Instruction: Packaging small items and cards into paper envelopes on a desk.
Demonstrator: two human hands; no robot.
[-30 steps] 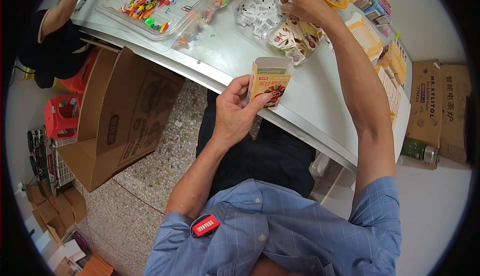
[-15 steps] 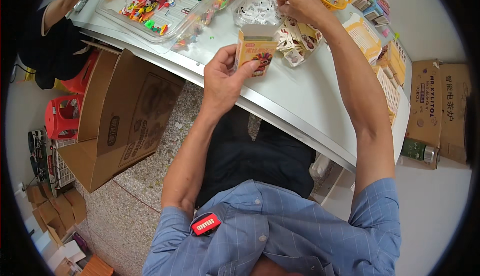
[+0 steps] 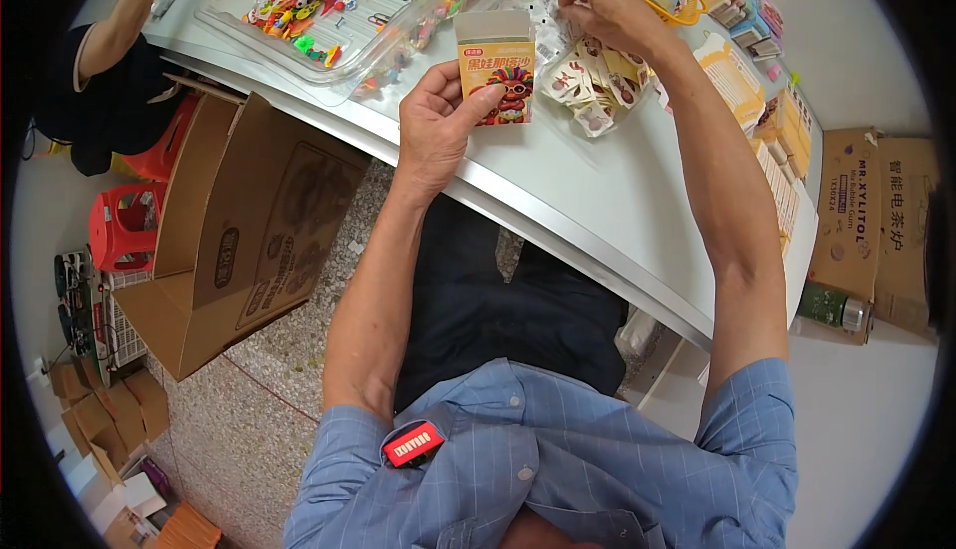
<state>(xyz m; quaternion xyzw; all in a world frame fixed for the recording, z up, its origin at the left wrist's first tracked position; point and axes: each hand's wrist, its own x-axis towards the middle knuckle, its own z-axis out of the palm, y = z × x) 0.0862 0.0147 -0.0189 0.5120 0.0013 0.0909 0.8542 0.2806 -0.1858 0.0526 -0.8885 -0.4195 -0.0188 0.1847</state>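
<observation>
My left hand [image 3: 434, 136] grips a small yellow carton [image 3: 495, 54] with a cartoon figure on its front, thumb across the face. The carton stands upright above the table's near edge, its top flap raised. My right hand [image 3: 619, 13] reaches over small white packets [image 3: 543, 9], its fingers curled and pinched together; what they hold, if anything, is hidden. Just below that hand sits a clear container of printed cream-coloured sachets [image 3: 596, 81].
A clear tray [image 3: 339, 75] of colourful small toys lies at the far left. An orange-yellow basket [image 3: 697, 9] of packets stands far right, near stacked yellow cartons [image 3: 732, 76]. A big open cardboard box [image 3: 264, 220] stands on the floor; another person's arm [image 3: 124, 21] reaches in at left.
My left hand has raised the carton slightly and turned its front more toward me. My right hand has shifted a little to the right, still by the white packets.
</observation>
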